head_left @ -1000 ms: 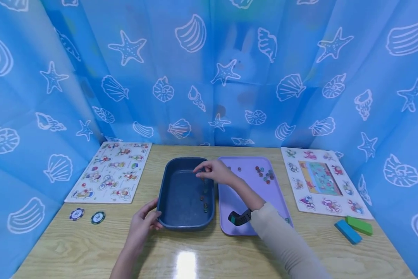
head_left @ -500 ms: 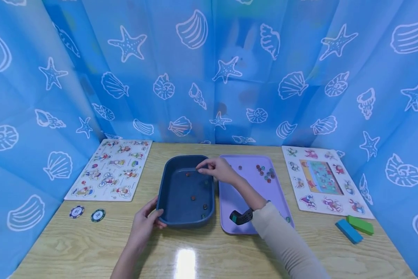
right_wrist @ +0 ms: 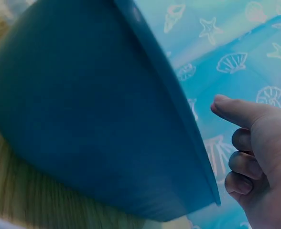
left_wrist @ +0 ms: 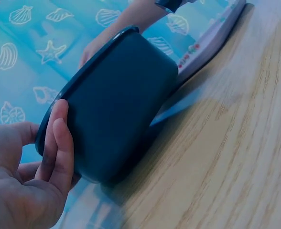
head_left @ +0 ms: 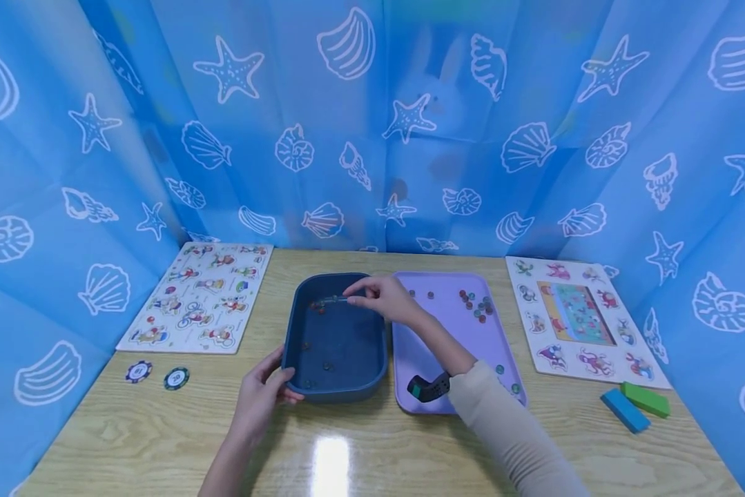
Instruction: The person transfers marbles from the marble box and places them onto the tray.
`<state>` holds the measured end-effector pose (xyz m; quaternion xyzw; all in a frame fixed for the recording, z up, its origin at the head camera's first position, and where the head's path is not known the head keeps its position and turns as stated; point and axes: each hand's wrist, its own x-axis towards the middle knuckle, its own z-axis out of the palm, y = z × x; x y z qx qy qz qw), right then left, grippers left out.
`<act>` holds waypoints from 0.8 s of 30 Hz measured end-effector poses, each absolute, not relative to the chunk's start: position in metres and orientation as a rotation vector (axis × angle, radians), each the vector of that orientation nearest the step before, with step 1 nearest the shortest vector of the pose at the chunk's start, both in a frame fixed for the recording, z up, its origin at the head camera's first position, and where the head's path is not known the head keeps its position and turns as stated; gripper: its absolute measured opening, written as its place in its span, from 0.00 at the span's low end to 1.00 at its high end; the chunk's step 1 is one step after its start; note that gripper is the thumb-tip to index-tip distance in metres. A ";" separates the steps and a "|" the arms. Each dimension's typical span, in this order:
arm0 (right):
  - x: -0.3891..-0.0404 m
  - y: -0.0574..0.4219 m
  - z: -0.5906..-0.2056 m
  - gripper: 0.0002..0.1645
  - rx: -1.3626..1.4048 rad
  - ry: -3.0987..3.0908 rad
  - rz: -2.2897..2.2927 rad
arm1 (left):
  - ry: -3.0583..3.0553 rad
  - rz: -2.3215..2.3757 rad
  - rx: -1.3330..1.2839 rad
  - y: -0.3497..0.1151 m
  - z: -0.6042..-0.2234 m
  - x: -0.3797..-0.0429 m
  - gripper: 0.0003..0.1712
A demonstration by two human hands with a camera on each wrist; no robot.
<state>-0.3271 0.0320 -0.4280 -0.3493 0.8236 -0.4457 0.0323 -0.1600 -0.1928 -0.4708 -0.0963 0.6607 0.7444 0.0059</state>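
Observation:
My left hand (head_left: 263, 397) grips the near left corner of a dark blue plastic tub (head_left: 341, 397), thumb on the rim and fingers against the outside wall, as the left wrist view (left_wrist: 59, 148) shows. Several small red and green marbles lie toward the tub's left side, one a marble (head_left: 306, 346) on the floor. Over the tub's far right part is my right hand (head_left: 381, 298), index finger and thumb extended. A pale streak runs left from its fingertips, too blurred to identify. The right wrist view shows this hand (right_wrist: 264, 152) with its other fingers curled and nothing visibly held.
Right of the tub stands a lilac tray (head_left: 431, 345) with several marbles (head_left: 482, 310). Picture puzzle boards lie at left (head_left: 201, 297) and right (head_left: 586, 317). Two poker chips (head_left: 139, 371) rest at left; blue (head_left: 625, 411) and green (head_left: 645, 399) blocks at right. A blue curtain (head_left: 372, 138) closes the back.
The marbles in the tub have rolled from its right side to its left. My right hand stays over the tub; the small thing at its fingertips has gone. The left hand keeps its grip.

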 end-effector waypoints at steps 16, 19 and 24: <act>-0.327 -0.016 -0.432 0.12 -1.144 2.561 -1.004 | 2.051 2.373 -0.289 -0.191 -0.474 -0.160 0.27; -0.331 -0.022 -0.435 0.10 -1.115 2.571 -1.055 | 2.048 2.374 -0.312 -0.191 -0.475 -0.161 0.28; -0.334 -0.028 -0.443 0.11 -1.098 2.557 -1.008 | 2.063 2.364 -0.370 -0.193 -0.478 -0.163 0.28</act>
